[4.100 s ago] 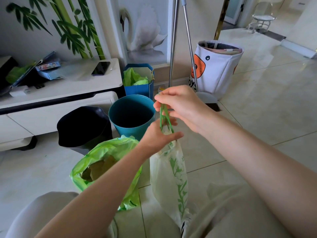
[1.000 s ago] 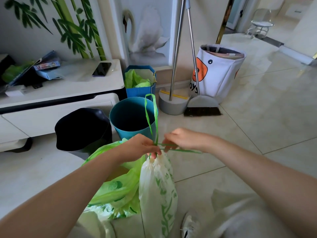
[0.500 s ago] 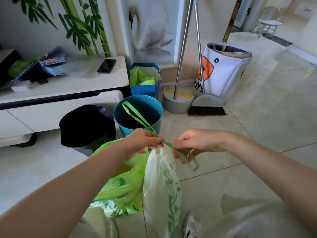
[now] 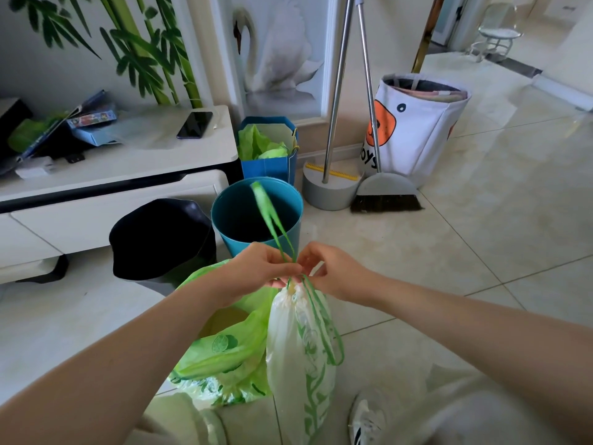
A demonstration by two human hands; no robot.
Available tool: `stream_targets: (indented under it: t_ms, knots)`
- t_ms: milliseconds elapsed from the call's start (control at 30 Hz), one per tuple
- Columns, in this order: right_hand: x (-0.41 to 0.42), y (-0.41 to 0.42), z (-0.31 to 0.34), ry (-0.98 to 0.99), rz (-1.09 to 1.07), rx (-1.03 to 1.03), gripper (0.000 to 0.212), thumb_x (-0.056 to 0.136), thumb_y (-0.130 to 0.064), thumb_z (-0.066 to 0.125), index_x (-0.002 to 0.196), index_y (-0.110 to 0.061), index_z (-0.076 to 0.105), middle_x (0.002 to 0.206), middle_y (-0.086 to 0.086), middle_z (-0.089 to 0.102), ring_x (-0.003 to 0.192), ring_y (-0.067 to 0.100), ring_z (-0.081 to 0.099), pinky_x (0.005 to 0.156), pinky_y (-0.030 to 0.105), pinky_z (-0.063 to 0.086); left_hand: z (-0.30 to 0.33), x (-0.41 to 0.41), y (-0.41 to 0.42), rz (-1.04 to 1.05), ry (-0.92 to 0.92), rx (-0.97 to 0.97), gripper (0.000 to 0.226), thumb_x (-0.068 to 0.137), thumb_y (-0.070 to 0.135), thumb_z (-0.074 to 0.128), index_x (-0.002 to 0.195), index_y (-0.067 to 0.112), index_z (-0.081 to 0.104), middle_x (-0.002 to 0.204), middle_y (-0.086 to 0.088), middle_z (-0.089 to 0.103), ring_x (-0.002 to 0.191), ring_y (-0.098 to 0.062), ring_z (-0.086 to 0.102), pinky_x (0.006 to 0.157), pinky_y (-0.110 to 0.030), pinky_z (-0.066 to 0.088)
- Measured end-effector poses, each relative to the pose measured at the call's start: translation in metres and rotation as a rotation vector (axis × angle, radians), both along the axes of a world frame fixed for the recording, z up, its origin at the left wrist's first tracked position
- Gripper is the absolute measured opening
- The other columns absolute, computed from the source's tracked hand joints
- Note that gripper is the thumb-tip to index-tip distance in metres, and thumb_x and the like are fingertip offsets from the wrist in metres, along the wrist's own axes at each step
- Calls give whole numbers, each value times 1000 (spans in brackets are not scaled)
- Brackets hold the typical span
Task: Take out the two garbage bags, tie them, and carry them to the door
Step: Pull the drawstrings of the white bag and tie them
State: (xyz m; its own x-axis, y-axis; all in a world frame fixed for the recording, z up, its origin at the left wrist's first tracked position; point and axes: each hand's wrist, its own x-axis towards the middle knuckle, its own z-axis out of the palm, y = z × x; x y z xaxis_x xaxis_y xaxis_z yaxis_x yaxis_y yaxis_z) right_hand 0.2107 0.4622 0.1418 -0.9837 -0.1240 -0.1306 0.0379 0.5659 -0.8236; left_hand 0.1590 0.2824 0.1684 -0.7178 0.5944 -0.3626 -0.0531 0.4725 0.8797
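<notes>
The head camera looks down at a person who holds a white garbage bag (image 4: 298,358) with a green leaf pattern over the tiled floor (image 4: 481,252). The neck of this bag is gathered tight, and both hands meet just above it. The left hand (image 4: 256,273) has its fingers closed and pinches the green drawstring (image 4: 272,220) right at the neck; one loop of the string stands up and away from the hand, a little blurred, in front of the teal bin (image 4: 256,213). The right hand (image 4: 337,271) touches the same spot with thumb and forefinger pressed together on the string, the other fingers curled, and a second loop hangs down along the right side of the bag. Just beside the white bag, on its left, the green garbage bag (image 4: 224,348) sits on the floor with its mouth open and not tied. Behind it stands a black bin (image 4: 160,239), next to the teal one. Farther back I see a low white cabinet (image 4: 128,175) with a phone (image 4: 194,124) on top, a blue paper bag (image 4: 269,149), a broom (image 4: 385,194) against the wall, and a white cloth basket (image 4: 417,130).
</notes>
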Motion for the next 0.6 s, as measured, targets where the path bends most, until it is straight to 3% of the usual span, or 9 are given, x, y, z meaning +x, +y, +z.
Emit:
stream_targets:
  t_ms: [100, 200, 233, 367, 467, 533, 600]
  knots:
    - [-2, -1, 1, -14, 61, 6, 10, 82, -14, 63, 86, -23, 64, 81, -12, 62, 61, -13, 56, 55, 4, 40, 1, 0, 0, -27, 67, -69, 16, 85, 27, 70, 83, 13, 77, 86, -4, 77, 81, -16, 66, 83, -30, 56]
    - [-4, 0, 2, -59, 50, -14, 9, 81, -18, 64, 81, -26, 65, 77, -11, 65, 58, -7, 57, 54, 9, 44, 4, 1, 2, -63, 296, -161, 4, 79, 26, 76, 75, 25, 76, 72, 6, 73, 60, 0, 58, 61, -9, 46]
    - [-5, 0, 3, -71, 45, -27, 9, 81, -19, 64, 79, -27, 65, 76, -10, 66, 59, -3, 58, 56, 13, 47, 5, 1, 2, -77, 377, -166, 5, 78, 24, 77, 74, 27, 76, 68, 11, 72, 59, 1, 58, 57, -8, 44]
    - [-6, 3, 4, -112, 47, -75, 3, 80, -21, 64, 80, -23, 67, 73, -6, 66, 65, 11, 61, 66, 33, 54, 3, 4, 3, -167, 702, -158, 10, 76, 2, 74, 83, 10, 73, 75, -2, 70, 71, -17, 64, 72, -30, 53]
    - [-4, 3, 7, -149, 82, -99, 12, 78, -33, 69, 78, -22, 66, 74, -2, 67, 65, 9, 61, 64, 30, 52, -1, 7, 4, -161, 920, -203, 11, 72, -1, 67, 78, 7, 64, 73, -6, 65, 70, -29, 61, 61, -37, 51]
    - [-5, 4, 9, -190, 99, -111, 3, 81, -23, 66, 78, -22, 66, 77, -1, 66, 66, 7, 61, 62, 25, 52, -3, 12, 5, -204, 1137, -236, 7, 71, 3, 64, 75, 6, 59, 69, -9, 58, 64, -33, 57, 50, -37, 45]
    - [-5, 7, 9, -233, 101, -111, 9, 85, -15, 59, 82, -19, 66, 80, 0, 66, 68, 6, 62, 63, 24, 54, -4, 16, 5, -256, 1292, -214, 6, 75, 6, 62, 72, 5, 58, 65, -9, 54, 57, -31, 52, 44, -36, 41]
